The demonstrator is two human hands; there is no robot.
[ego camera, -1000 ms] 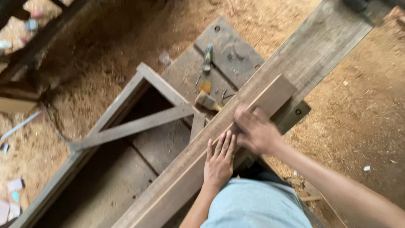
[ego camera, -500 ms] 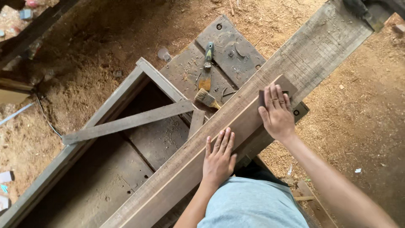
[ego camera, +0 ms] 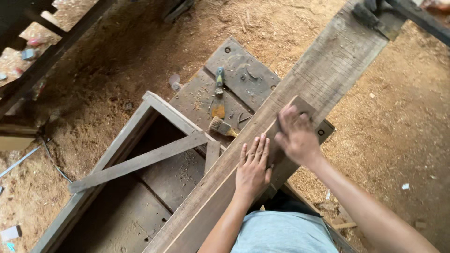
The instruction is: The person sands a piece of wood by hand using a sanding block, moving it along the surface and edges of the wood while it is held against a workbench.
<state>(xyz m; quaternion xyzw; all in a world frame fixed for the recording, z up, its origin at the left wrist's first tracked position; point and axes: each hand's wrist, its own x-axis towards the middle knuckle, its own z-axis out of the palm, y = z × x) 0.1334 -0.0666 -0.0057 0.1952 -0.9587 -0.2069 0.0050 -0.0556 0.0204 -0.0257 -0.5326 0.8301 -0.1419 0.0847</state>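
Left hand (ego camera: 253,166) flat, fingers spread, on long weathered grey wooden plank (ego camera: 328,70). Right hand (ego camera: 295,136) just beside, fingers curled, blurred, grip unclear. Small paintbrush (ego camera: 220,125) at plank's edge.

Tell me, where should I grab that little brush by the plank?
Probably by its wooden handle. The brush lies flat on the metal bench, bristles pointing left, handle end toward the plank. Come from above, just left of the left hand.

Open plank (ego camera: 323,70) surface beyond both hands; brush (ego camera: 220,125) and scraper (ego camera: 218,93) close alongside on the bench (ego camera: 243,70).
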